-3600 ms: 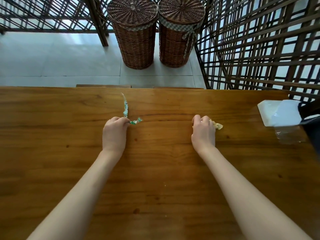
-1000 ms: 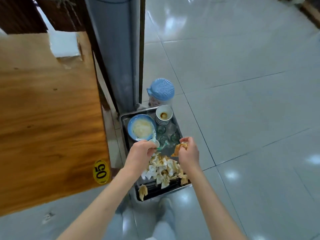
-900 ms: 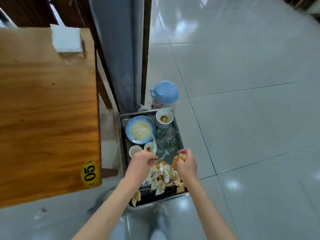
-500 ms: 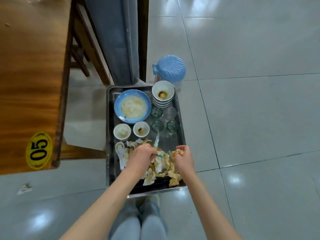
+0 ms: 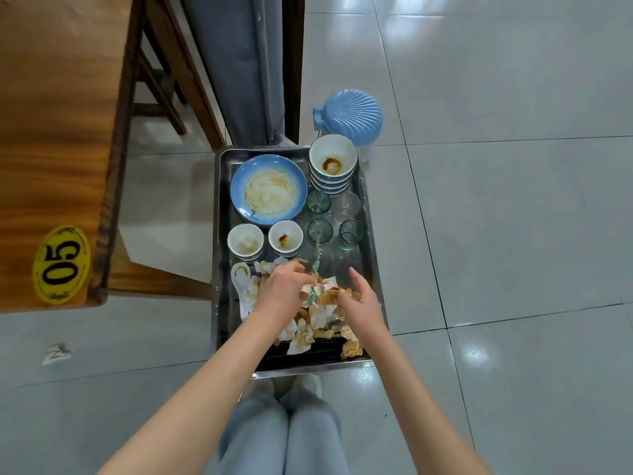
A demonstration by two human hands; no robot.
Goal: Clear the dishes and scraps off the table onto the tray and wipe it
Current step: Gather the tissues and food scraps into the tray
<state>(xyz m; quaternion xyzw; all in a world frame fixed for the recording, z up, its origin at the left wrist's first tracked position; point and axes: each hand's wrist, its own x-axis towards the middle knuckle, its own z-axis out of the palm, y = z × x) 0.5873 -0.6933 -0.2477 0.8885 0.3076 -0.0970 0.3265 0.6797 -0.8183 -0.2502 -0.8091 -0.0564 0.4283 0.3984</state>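
A metal tray [image 5: 216,234] lies on the tiled floor. It carries a smeared blue plate [image 5: 269,188], a stack of white bowls [image 5: 333,162], two small bowls [image 5: 245,241], several glasses [image 5: 319,202], a white spoon [image 5: 241,279] and a pile of stained napkins [image 5: 315,323]. My left hand [image 5: 282,289] is over the pile and pinches a green wrapper [image 5: 317,262], whose strip sticks up past the fingers. My right hand [image 5: 359,299] hovers just right of it with its fingers straightened; a brown crumpled scrap [image 5: 329,296] lies on the pile by its thumb.
The wooden table [image 5: 51,132] with a yellow "05" sticker [image 5: 61,265] stands to the left. A blue shell-lidded jug [image 5: 352,113] sits behind the tray, next to a grey post [image 5: 239,63]. A paper scrap [image 5: 56,353] lies on the floor. My knees [image 5: 284,437] are below the tray.
I turned from the table and crouched at the tray, carrying the wrapper and the scrap. Both hands came down onto the napkin pile, and the right hand's fingers opened off the scrap.
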